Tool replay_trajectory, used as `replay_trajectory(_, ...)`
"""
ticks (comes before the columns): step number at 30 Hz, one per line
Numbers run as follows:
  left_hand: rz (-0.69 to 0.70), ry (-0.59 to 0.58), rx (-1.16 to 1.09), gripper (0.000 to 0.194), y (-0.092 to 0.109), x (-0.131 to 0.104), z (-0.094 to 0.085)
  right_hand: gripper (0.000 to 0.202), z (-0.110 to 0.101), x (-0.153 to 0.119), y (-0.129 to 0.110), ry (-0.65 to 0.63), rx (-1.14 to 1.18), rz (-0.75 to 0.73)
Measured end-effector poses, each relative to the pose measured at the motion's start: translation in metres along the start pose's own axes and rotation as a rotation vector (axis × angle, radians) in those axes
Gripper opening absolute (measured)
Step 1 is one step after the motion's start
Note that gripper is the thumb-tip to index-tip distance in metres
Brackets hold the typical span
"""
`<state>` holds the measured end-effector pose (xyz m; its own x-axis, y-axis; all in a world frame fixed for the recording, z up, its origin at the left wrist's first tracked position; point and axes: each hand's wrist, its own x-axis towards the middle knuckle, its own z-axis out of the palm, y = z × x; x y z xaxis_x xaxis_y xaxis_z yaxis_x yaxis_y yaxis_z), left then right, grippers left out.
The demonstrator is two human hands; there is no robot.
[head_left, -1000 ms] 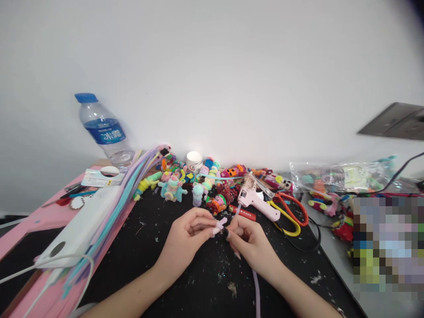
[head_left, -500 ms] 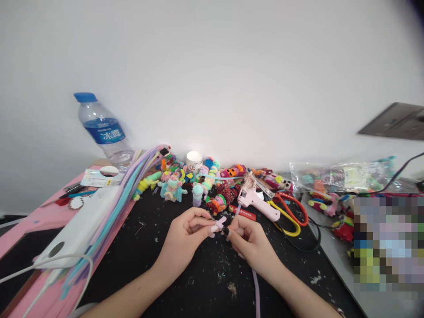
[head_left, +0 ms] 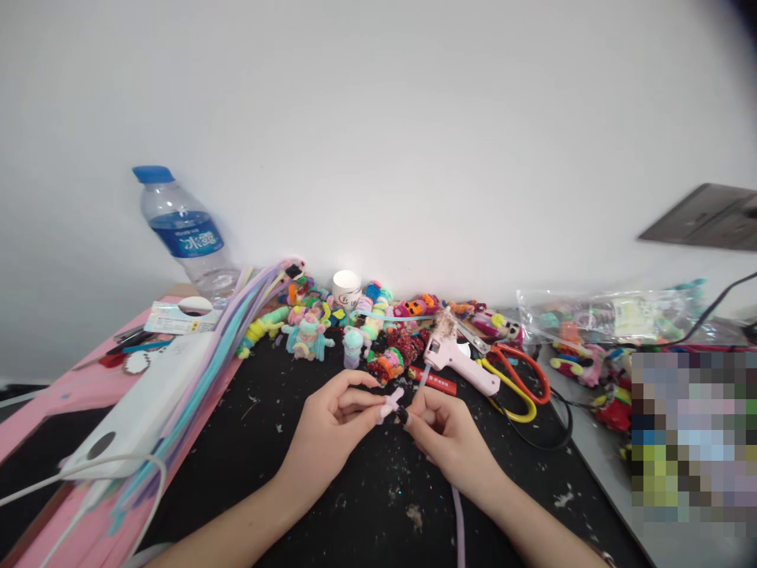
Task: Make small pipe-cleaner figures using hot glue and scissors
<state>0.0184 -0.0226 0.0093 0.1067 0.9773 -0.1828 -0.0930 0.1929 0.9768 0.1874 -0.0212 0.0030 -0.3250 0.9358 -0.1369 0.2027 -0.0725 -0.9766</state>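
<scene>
Over the black mat, a small lilac piece of pipe cleaner [head_left: 395, 399], bent into a short cross-like shape, is pinched between the thumb and fingers of my left hand [head_left: 331, 418]. Close beside it, my right hand [head_left: 446, 430] is closed in a pinch, its dark thumb tip touching the piece. A long lilac pipe cleaner [head_left: 457, 525] hangs out below the right hand. Behind the right fingers a pale strip rises toward the pink glue gun [head_left: 461, 367]; I cannot tell whether it belongs to the gun. The fingers hide part of the work.
Scissors [head_left: 520, 383] with red and yellow handles lie right of the glue gun. Several fuzzy figures [head_left: 308, 335] line the wall around a white cup [head_left: 346, 289]. At left are bundled pipe cleaners [head_left: 195, 402] and a water bottle [head_left: 183, 229]. A plastic bag [head_left: 620, 315] lies right.
Both hands stay almost in place. The right thumb and fingertips have shifted slightly left against the lilac piece, which has tilted a little.
</scene>
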Motion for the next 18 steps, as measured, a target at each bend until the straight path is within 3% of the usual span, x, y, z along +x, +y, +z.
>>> replay_trajectory(18, 0.134, -0.047, 0.115, 0.013, 0.0002, -0.0039, 0.0005, 0.027, 0.0012, -0.001, -0.0037, -0.014, -0.013, -0.006)
